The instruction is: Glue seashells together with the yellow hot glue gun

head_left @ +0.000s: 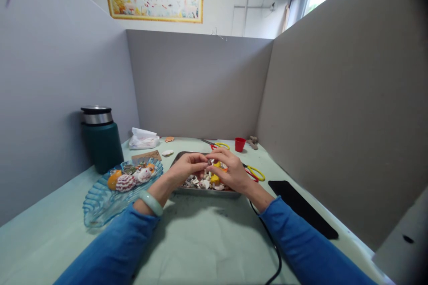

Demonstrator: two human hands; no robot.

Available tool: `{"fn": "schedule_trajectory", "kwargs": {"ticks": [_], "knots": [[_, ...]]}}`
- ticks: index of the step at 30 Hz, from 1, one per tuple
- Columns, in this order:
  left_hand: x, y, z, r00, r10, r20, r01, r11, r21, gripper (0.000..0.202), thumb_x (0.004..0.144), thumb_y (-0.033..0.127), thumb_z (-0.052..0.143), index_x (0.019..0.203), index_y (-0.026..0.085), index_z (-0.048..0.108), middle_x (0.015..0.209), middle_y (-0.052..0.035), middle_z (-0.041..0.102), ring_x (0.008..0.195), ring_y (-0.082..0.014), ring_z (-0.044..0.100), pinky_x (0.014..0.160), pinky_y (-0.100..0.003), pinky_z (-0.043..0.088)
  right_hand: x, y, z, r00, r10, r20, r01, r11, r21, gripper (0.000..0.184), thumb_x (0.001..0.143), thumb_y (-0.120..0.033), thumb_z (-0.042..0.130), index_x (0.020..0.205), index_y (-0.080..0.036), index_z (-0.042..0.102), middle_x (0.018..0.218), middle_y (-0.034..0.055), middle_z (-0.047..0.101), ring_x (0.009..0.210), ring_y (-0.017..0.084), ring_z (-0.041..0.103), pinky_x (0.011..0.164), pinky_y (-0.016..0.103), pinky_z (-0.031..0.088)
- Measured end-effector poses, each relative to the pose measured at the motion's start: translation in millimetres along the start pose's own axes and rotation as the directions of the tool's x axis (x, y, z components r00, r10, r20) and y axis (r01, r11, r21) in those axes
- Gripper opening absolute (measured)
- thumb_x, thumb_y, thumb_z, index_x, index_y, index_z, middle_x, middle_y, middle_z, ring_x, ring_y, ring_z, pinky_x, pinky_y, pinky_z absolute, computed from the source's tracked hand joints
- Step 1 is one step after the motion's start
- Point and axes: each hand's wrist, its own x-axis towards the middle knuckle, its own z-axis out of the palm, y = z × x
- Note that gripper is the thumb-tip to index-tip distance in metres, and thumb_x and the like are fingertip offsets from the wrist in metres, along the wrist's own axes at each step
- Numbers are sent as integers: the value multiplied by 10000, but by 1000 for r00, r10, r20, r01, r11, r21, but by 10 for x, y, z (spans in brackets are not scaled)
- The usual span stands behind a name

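Observation:
My left hand point(187, 167) and my right hand point(230, 170) meet over a metal tray point(203, 191) filled with several small shells. Together the fingertips pinch a small dark shell point(209, 162) between them, just above the tray. A pale green bangle point(151, 202) circles my left wrist, and both arms wear blue sleeves. To the left of the tray lies a blue glass dish point(100, 207) with several larger shells, pink-striped and orange ones, piled at its far end.
A dark green flask point(101, 139) stands at the left wall. Tissue pack point(143, 139), red cup point(240, 144) and yellow-handled scissors point(254, 172) lie behind and right of the tray. A black phone point(301, 207) and a black cable point(272, 245) lie at right.

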Motion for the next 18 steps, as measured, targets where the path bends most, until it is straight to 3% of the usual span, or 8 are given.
{"fn": "schedule_trajectory", "kwargs": {"ticks": [4, 7, 9, 12, 15, 18], "knots": [[-2, 50, 52, 992, 119, -42, -110, 980, 166, 211, 748, 320, 649, 828, 124, 639, 545, 15, 567, 483, -88, 538, 498, -211, 446, -7, 2, -21, 997, -5, -76, 4, 1000, -11, 166, 830, -285, 599, 972, -207, 630, 968, 71, 605, 928, 197, 571, 837, 352, 464], [-9, 73, 98, 959, 270, -84, -228, 915, 333, 188, 780, 307, 616, 824, 129, 660, 554, 1, 590, 468, -91, 540, 484, -211, 446, -10, -4, -27, 995, -11, -100, 8, 1000, -28, 122, 844, -265, 574, 938, -205, 625, 926, 64, 621, 911, 194, 577, 826, 349, 468], [-18, 68, 116, 894, 441, -79, -354, 803, 480, 166, 801, 282, 596, 825, 140, 679, 645, -28, 639, 487, -88, 550, 507, -218, 462, -12, -12, -31, 994, -20, -112, 15, 999, -45, 114, 850, -252, 562, 936, -202, 618, 919, 64, 627, 910, 194, 577, 830, 350, 465], [-42, 52, 124, 730, 683, 12, -506, 529, 681, 154, 825, 217, 568, 872, 180, 710, 819, -58, 687, 603, -97, 600, 610, -226, 494, -13, -32, -44, 993, -37, -111, 31, 998, -60, 115, 857, -237, 550, 948, -198, 609, 936, 68, 626, 919, 194, 573, 843, 351, 459], [-72, 56, 137, 604, 790, 102, -549, 320, 772, 213, 835, 152, 543, 951, 216, 709, 863, -49, 693, 714, -105, 627, 678, -218, 501, -11, -54, -58, 993, -47, -105, 42, 998, -50, 126, 863, -236, 538, 963, -195, 604, 954, 76, 617, 930, 194, 569, 845, 349, 459], [-90, 79, 165, 542, 828, 147, -564, 228, 793, 253, 842, 119, 518, 986, 222, 700, 859, -41, 691, 738, -99, 632, 687, -204, 504, -2, -68, -63, 994, -40, -103, 40, 999, -2, 144, 874, -241, 522, 991, -192, 591, 965, 78, 609, 904, 184, 572, 822, 336, 466]]}}
